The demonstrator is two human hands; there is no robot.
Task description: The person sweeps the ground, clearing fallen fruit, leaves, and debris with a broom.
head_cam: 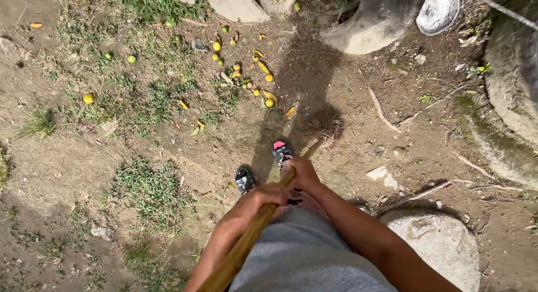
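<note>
both hands grip a long wooden broom handle (pixel 246 244) that runs from the lower edge of the view up toward the feet. the left hand (pixel 262 199) is wrapped around it lower down, fingers curled tight over the wood; the right hand (pixel 302 173) closes on it higher up, just past the left, near the sandals (pixel 263 166). beyond the right hand the handle is mostly lost in shadow, and a bundle of dry twig bristles (pixel 325 125) rests on the dirt ground (pixel 84 163) just ahead of the feet.

the step in hand looks like a sweeping stroke — the bristles sit down on the soil, a little to the right of a scatter of small yellow and green fruits (pixel 246 68) and peels lying among grass patches (pixel 151 188). to gather that litter, the next move would call for swinging the bristles leftward and up past the fruit, then drawing them back with both hands kept firm — light pressure, since the round fruits would likely roll. a flat stone (pixel 443 241) sits to the right of the legs, and large pale stones (pixel 370 23) lie at the far edge.
</note>
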